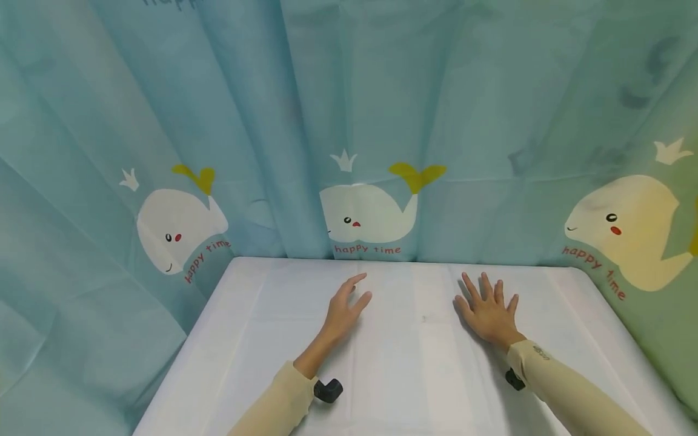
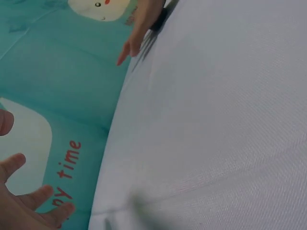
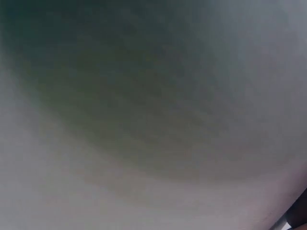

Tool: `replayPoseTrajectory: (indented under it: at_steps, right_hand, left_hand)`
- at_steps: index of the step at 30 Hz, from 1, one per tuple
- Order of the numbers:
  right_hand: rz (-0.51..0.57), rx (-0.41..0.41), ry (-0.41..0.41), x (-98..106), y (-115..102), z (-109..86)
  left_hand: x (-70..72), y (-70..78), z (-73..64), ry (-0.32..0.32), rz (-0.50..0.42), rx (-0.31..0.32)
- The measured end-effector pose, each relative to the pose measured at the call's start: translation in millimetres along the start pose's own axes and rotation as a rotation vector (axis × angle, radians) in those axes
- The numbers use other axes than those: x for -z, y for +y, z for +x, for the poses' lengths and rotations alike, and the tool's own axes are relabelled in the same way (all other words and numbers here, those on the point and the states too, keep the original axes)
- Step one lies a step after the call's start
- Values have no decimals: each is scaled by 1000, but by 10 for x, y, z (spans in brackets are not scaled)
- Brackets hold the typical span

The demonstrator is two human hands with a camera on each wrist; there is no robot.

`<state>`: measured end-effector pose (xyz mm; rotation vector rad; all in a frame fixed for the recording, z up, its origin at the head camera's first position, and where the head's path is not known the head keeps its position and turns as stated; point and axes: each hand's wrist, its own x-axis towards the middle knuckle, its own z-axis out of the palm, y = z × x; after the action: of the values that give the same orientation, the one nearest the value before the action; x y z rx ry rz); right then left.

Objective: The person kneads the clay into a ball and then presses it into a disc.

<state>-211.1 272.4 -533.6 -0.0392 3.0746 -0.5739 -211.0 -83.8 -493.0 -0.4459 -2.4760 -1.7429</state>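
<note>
My left hand [image 1: 342, 313] is over the middle of the white table [image 1: 403, 363], fingers extended and thumb apart, holding nothing. In the left wrist view, parts of that left hand [image 2: 29, 201] show at the lower left with spread fingers. Farther right, my right hand [image 1: 489, 312] has its back upward and its fingers fanned out, low over the white surface with a shadow beside it. The left wrist view catches the right hand [image 2: 141, 36] at the top, its fingers pointing down. The right wrist view is a dark, blurred close-up.
A blue-green curtain [image 1: 371, 109] printed with white whales and "happy time" hangs behind and beside the table. A black wrist camera [image 1: 329, 390] sits under the left cuff, another black device [image 1: 514, 379] under the right. Both forearms wear pale sleeves [image 1: 278, 399].
</note>
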Motion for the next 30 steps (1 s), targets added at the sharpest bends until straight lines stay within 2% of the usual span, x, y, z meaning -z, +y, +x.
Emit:
replayPoseTrajectory:
  at_steps: [5, 18, 25, 30]
  right_hand:
    - [-8, -7, -30, -26, 5, 12]
    - [-56, -5, -20, -57, -16, 123]
    - [-57, -15, -14, -71, 6, 115]
    - [-56, -9, -19, -88, -2, 151]
  left_hand:
    - [36, 19, -10, 15, -8, -16]
    - [92, 12, -9, 43, -4, 1]
    - [81, 8, 11, 42, 5, -31]
    - [87, 20, 13, 46, 10, -15]
